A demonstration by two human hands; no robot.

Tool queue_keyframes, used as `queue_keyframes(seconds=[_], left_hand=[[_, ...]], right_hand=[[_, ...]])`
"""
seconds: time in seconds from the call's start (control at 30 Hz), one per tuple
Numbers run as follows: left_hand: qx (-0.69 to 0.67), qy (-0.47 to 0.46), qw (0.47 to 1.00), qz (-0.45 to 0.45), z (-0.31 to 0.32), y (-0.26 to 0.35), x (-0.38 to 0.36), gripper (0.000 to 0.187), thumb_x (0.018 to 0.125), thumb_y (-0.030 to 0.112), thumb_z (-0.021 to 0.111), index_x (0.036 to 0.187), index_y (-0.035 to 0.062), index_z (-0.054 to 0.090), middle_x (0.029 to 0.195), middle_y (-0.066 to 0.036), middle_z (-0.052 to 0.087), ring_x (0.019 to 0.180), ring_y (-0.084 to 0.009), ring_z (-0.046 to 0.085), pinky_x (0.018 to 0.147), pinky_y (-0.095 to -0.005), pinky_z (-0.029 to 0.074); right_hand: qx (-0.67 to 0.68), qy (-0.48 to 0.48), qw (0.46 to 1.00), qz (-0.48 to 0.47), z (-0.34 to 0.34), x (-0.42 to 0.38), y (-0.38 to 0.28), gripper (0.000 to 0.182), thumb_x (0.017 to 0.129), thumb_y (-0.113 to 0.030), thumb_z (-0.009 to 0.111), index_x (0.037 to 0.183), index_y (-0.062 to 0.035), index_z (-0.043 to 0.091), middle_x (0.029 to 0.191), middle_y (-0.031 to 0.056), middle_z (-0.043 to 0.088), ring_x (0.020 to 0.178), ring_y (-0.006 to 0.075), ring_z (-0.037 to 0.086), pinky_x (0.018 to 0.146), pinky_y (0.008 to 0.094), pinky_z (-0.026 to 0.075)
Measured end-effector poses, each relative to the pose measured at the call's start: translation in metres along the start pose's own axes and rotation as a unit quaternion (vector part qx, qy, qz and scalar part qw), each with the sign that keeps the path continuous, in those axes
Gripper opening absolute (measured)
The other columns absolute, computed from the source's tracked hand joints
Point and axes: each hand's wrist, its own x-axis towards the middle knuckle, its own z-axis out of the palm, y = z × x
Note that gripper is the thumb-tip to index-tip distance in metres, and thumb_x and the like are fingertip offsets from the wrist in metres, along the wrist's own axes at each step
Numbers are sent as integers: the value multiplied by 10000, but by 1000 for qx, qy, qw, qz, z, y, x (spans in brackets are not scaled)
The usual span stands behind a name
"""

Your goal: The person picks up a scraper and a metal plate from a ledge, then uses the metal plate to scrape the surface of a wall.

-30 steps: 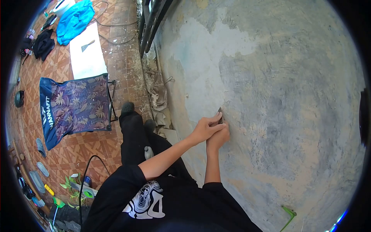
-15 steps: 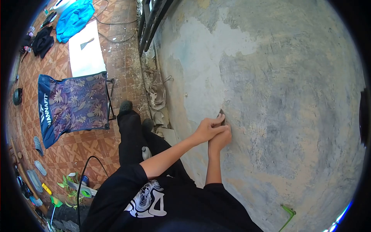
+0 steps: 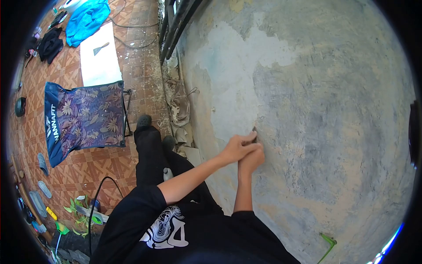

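My left hand (image 3: 236, 148) and my right hand (image 3: 251, 159) are together against the grey, patchy wall (image 3: 316, 110). Both are closed around a small scraper (image 3: 254, 129), and only its dark tip shows above the fingers. Its handle is hidden in my right hand, while the left fingers press near the blade. Around the tip the wall is rough, with beige and dark grey patches. A smoother, paler patch (image 3: 233, 83) spreads up and to the left of my hands.
A folding stool (image 3: 90, 115) with a leaf-patterned seat stands on the tiled floor (image 3: 103, 169). Beyond it a putty knife (image 3: 100, 48) lies on a white board (image 3: 102, 70), near a blue cloth (image 3: 88, 22). Dark metal bars (image 3: 178, 26) stick out by the wall. A green hook-like piece (image 3: 327, 240) is low right.
Both hands stay closed together at nearly the same spot on the wall, with the scraper tip shifted slightly. The whole view has moved a little.
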Motion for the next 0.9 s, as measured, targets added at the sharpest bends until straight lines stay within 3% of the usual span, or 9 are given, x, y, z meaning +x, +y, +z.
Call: queue_keyframes(seconds=[0.03,0.07,0.3,0.37,0.57,0.7,0.77,0.9], left_hand=[[13,-3,999,35,4,0,-2,455,818,191,600,1184,-44,467,1002,-35,592,889,-37,463,769,-196,404],[13,-31,999,-8,3,0,-1,453,820,194,599,1187,-37,469,1028,-41,589,908,-45,471,784,-200,401],[0,-6,1000,-28,-3,7,-3,464,811,189,610,1205,-10,468,1078,-63,582,932,-63,498,800,-205,403],[21,-29,999,-34,-2,6,-1,472,809,188,610,1214,-4,461,1100,-77,574,941,-65,497,803,-210,407],[-10,-9,1000,5,-3,-2,-5,499,800,205,623,1214,-16,452,1141,-102,552,1002,-102,498,841,-224,399],[47,-47,998,-19,-4,8,-11,533,803,213,620,1227,-43,422,1182,-149,515,1063,-158,487,884,-249,385],[119,5,993,-3,-2,-7,-17,644,779,278,638,1253,-63,367,1040,-120,605,858,-114,539,742,-236,418],[178,-38,983,7,-13,-24,-48,700,801,286,615,1300,-65,271,1173,-147,523,1016,-183,517,825,-251,401]], right_hand=[[19,-13,999,41,-7,-2,-4,202,805,-181,519,890,-35,629,747,109,548,662,317,565,547,401,411],[19,15,1000,16,-8,-1,-3,207,824,-170,499,909,-29,624,744,113,547,664,319,564,545,399,414],[13,19,1000,-8,1,-1,-1,201,831,-164,498,932,-23,600,744,115,541,675,319,563,542,406,411],[41,2,998,36,-1,-1,0,187,832,-167,498,891,-17,591,746,119,535,678,324,560,544,411,407],[62,41,997,0,5,-5,-1,187,834,-164,493,809,-3,586,737,119,532,641,339,558,535,409,400],[102,53,993,32,4,-4,9,213,825,-194,504,805,3,584,759,136,567,653,358,564,555,421,409],[12,-91,995,28,5,-7,24,247,808,-237,525,817,0,594,791,166,596,710,369,568,604,431,429],[87,-97,989,68,-1,-35,30,264,787,-263,548,835,-10,610,796,194,601,767,370,564,657,436,438]])
